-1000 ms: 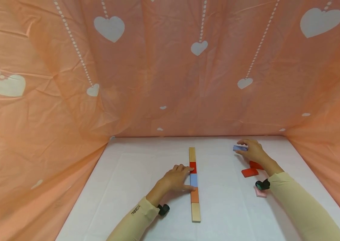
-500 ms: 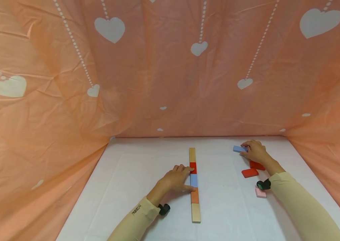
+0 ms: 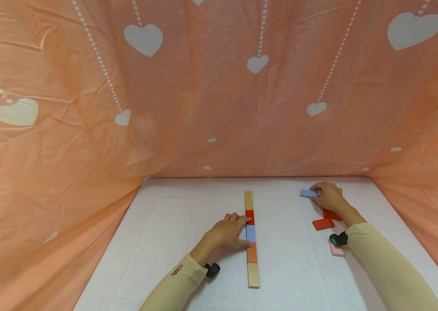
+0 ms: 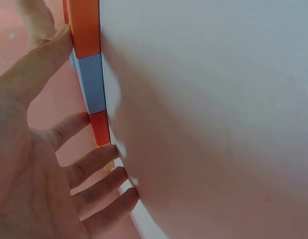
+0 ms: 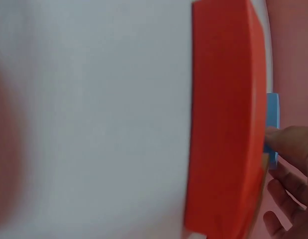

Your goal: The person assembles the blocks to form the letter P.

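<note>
A straight row of flat wooden blocks runs away from me on the white table. From near to far it has a plain wood block [image 3: 253, 275], an orange block [image 3: 252, 254], a light blue block [image 3: 250, 233], a red block [image 3: 249, 214] and another plain block [image 3: 248, 200]. My left hand [image 3: 226, 232] rests at its left side, thumb by the orange block and index finger touching the red one, fingers extended. Farther back on the right, my right hand [image 3: 329, 196] pinches the right end of a separate blue block [image 3: 307, 193] between thumb and fingers.
Two loose red blocks, the nearer one [image 3: 322, 223] lying flat, are just below my right hand. A pink block [image 3: 337, 249] sits under my right wrist. An orange curtain [image 3: 211, 108] with white hearts closes off the table's back and sides.
My right fingers have shifted slightly right along the blue block, so more of its left end shows. The left hand and the row stay in place.
</note>
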A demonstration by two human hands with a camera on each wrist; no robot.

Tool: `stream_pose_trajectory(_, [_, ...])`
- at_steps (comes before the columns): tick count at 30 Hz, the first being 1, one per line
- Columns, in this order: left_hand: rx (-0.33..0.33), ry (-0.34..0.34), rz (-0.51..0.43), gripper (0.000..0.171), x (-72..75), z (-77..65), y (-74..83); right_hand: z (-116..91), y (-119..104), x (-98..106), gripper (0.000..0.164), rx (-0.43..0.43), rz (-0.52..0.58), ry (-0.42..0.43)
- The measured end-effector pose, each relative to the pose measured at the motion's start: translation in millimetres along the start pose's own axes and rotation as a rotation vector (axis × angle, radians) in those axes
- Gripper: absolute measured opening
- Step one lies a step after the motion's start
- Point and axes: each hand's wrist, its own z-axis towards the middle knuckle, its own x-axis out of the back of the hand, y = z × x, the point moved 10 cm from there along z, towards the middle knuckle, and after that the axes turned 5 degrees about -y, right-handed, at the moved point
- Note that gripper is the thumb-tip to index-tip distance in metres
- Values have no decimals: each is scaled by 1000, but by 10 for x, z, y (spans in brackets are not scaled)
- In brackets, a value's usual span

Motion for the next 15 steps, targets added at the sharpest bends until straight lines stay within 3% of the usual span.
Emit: stream_pose_trajectory(15, [-18, 13, 14, 87, 17, -8, 11, 147, -422, -182, 29, 94, 135, -29])
